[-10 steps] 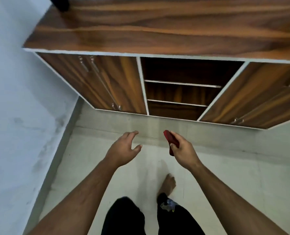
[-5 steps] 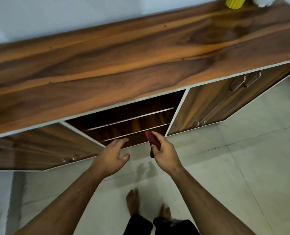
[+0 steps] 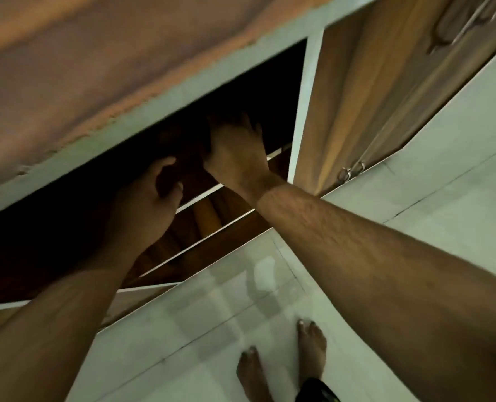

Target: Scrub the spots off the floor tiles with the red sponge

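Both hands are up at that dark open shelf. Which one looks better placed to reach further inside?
The right hand, I'd guess: it is already deep in the open shelf compartment, fingers spread. The left hand hangs curled at the front edge.

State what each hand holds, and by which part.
Cannot be told: right hand reaches into the dark cabinet opening, no sponge visible; left hand curls on nothing.

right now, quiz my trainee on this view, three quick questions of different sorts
1. True or false: the right hand reaches into the cabinet's open middle compartment.
2. Is the red sponge visible? A) yes, in the left hand B) yes, on the floor tiles C) no
3. How many bare feet show on the tiles?

Key: 1 true; 2 C; 3 two
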